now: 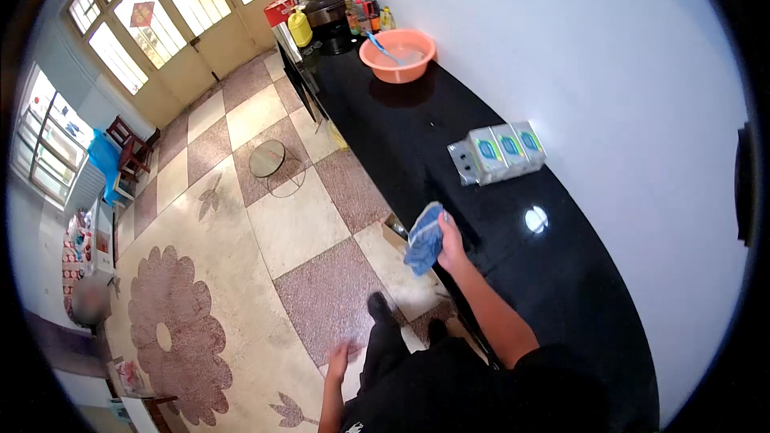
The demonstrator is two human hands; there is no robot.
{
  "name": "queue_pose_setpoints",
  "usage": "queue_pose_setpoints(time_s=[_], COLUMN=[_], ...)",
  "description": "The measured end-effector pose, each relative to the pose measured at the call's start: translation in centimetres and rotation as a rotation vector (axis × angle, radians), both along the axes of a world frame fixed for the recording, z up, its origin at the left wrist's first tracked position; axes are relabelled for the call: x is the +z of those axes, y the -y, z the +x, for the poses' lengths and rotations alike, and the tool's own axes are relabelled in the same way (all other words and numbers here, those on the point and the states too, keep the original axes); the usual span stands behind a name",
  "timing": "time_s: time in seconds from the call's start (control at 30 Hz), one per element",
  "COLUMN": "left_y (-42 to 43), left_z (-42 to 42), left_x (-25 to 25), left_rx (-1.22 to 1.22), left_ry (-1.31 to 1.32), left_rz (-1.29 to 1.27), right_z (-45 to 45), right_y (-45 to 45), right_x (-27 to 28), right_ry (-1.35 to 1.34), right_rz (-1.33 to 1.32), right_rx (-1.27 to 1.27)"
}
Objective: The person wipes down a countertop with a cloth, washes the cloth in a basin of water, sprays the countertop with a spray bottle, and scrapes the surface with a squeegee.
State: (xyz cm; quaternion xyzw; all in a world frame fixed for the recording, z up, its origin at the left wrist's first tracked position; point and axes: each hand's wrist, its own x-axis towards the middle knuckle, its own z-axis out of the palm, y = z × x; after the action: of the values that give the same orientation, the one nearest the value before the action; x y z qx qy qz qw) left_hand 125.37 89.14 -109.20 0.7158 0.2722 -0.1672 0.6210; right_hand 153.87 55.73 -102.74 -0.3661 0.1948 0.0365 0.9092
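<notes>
My right hand [451, 242] is closed around a crumpled blue cloth [424, 239] with a pale edge. Hand and cloth are at the front edge of the black countertop [513, 273], the cloth hanging partly past it. My left hand [342, 355] hangs low beside my leg, above the tiled floor; its fingers are a little blurred, look apart and hold nothing. On the countertop ahead of my right hand lies a plastic-wrapped pack of tissues [501, 152], near the wall.
Farther along the counter sits an orange basin [399, 58] with a blue-handled tool in it. Behind it are several bottles [365, 12], a yellow jug [300, 28] and a dark cooker [329, 8]. A round stool [268, 159] stands on the floor, and chairs [131, 148] are by the window.
</notes>
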Motion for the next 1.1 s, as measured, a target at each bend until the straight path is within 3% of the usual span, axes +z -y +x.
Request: queue_pose_setpoints(time_s=[0.03, 0.1, 0.23, 0.3, 0.33, 0.4, 0.5, 0.53, 0.63, 0.77, 0.9, 0.97, 1.1], left_y=[-2.8, -6.8, -12.9, -16.0, -17.8, -21.8, -28.4, -26.4, -26.5, -24.9, -22.3, -19.8, -15.1], left_z=[-2.3, -3.3, 2.6, 7.7, 10.1, 15.9, 27.6, 34.3, 51.0, 66.3, 76.4, 81.5, 91.7], left_x=[-4.7, -8.5, -9.4, -9.4, -9.7, -10.0, -13.0, -6.6, -1.1, 5.4, 9.2, 11.1, 12.5], left_rx=[0.007, -0.016, -0.059, -0.034, -0.009, 0.026, -0.004, 0.277, 0.150, -0.027, 0.057, -0.046, -0.500], left_ry=[-0.260, -0.604, -0.740, -0.724, -0.689, -0.592, -0.107, -0.146, 0.000, 0.117, 0.000, -0.048, 0.119], left_rz=[0.046, 0.120, 0.187, 0.192, 0.198, 0.221, 0.370, 0.123, 0.125, 0.113, -0.120, -0.185, -0.189], right_z=[4.6, 14.5, 35.4, 45.2, 44.7, 49.0, 49.9, 51.5, 57.4, 62.6, 66.4, 67.0, 64.8], right_y=[-0.6, -1.5, -1.7, -3.6, -4.7, -4.9, -7.6, -7.7, -7.6, -10.1, -11.7, -11.9, -14.6], right_x=[1.1, 4.7, 14.2, 16.3, 19.0, 15.2, 13.4, 11.4, 5.0, 4.4, 0.7, -1.1, -1.3], right_ry=[0.027, 0.135, 0.328, 0.219, 0.194, 0.217, 0.277, 0.288, 0.440, 0.195, 0.013, -0.062, -0.137], right_rz=[0.033, 0.132, 0.135, -0.621, -0.661, -0.856, -1.266, -1.357, -1.682, -2.121, -2.088, -2.201, -2.322], right_rx=[0.008, 0.005, -0.134, -0.751, -0.626, -0.390, -0.239, -0.207, -0.222, -0.003, 0.128, 0.051, 0.012])
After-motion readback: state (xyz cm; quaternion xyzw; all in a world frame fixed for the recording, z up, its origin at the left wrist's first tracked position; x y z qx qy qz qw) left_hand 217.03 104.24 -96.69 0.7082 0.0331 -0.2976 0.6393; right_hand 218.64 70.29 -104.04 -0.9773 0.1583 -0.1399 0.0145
